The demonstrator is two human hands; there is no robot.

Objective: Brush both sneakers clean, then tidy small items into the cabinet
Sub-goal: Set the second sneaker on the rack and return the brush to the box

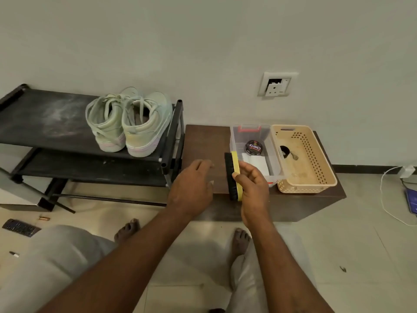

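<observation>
1. Head view, surroundings: a black shoe rack (45, 116) stands at the left against the wall, and a low brown counter (203, 141) stands just beside it on the right.
2. On the counter a clear box (272, 141) is seen holding a polish tin (253, 147) and a white cloth (257, 162). A beige basket (320, 152) touches the box on its right, with keys (293, 155) lying inside.
3. A wall socket (276, 84) is mounted above the counter. A remote (21, 228), a battery (44, 218) and a marker (14, 254) lie on the floor at the left.
4. The sneakers (126, 125) are set side by side, touching, at the right end of the rack's top shelf. Their heels are turned towards the camera and their toes towards the wall.
5. The brush (234, 175) is held over the counter's front part, just left of the clear box. Its long axis runs away from the person, the bristles face left and the yellow back faces right.
6. The brush is gripped by the right hand (253, 188), with the thumb laid over the yellow back and the fingers curled round behind it.
7. The left hand (191, 188) is held between rack and brush, its fingers relaxed and loosely extended, holding nothing.
</observation>
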